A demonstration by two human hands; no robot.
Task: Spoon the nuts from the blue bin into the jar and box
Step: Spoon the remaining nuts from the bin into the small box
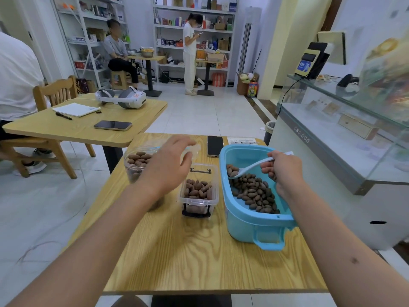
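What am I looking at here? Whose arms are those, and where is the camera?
There is no machine here: a person wears one wide camera on the head, looking forward and down, so the two arms reaching in are that person's own. On the wooden table stand a clear jar and a clear box, both already holding brown nuts, and a blue bin with many more. The right hand has a grip on a white spoon that carries a few nuts inside the bin. The left hand hovers open above the jar and box, holding nothing. A dark phone lies further back.
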